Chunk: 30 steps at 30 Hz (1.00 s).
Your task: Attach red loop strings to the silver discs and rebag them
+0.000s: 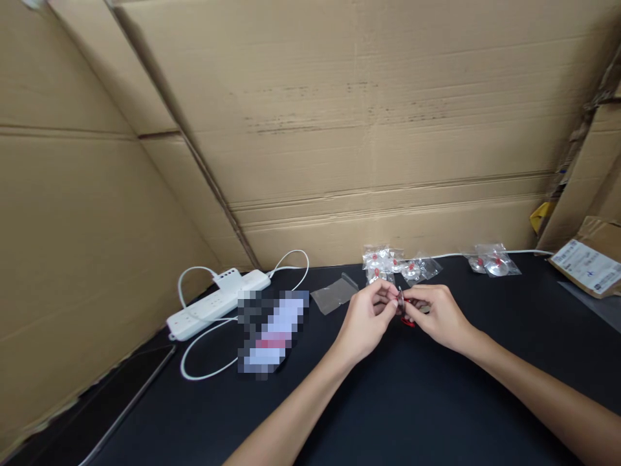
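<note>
Fingers of left hand [369,315] and right hand [440,315] both pinched on small disc-like item [401,301] with red part, over counter [402,414], toward back edge. Flat clear bag [334,296] beside left hand. Bagged discs [377,259] along back edge. Power strip [198,315] near left edge, labelled cardboard package [588,265] by back right corner.

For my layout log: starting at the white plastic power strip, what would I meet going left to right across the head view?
White plastic power strip, flat clear plastic bag, left hand, small red-and-silvery item held between both hands, right hand, clear plastic packets with red pieces, brown cardboard package with white label.
</note>
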Available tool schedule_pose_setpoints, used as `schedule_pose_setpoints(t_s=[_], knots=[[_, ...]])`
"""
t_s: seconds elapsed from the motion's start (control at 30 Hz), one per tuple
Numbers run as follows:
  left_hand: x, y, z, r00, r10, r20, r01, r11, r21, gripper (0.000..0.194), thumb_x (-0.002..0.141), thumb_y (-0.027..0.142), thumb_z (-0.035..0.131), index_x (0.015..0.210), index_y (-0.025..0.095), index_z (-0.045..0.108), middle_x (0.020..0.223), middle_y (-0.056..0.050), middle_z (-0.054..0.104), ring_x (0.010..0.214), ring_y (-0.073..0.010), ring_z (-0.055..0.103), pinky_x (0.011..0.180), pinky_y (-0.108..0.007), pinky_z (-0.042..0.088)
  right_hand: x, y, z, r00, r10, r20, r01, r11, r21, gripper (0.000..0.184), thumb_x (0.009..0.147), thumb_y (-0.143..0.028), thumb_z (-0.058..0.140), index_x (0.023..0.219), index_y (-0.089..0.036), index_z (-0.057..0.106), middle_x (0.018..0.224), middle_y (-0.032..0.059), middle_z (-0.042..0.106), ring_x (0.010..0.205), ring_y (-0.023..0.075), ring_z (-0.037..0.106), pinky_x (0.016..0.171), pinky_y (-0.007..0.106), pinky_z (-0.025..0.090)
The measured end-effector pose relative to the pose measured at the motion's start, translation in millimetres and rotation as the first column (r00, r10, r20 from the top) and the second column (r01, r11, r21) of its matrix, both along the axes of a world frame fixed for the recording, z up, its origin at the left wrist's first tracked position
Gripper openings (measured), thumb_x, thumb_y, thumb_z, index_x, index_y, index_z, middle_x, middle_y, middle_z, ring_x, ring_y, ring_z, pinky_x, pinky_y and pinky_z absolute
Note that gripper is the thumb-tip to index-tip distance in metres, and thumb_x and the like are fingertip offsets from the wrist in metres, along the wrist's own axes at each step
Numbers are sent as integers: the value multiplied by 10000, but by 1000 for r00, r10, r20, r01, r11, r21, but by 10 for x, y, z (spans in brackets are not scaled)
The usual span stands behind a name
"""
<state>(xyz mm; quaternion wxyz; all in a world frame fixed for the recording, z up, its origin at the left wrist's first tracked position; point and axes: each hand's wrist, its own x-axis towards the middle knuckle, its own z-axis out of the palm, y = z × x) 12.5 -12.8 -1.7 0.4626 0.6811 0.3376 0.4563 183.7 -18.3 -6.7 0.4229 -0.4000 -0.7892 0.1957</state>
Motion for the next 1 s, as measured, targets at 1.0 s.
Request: schedule_pose_setpoints(t_s=[1.0], knots=[[-96,141,43,992,-25,125,46,985,-168,161,802,165,601,763,180,445,747,36,514,639,-102,580,680,-259,444,-80,36,-39,962,46,-271,-78,991,-107,385,738,-209,697,1111,-201,597,810,19,662,663,148,642,677,310,578]])
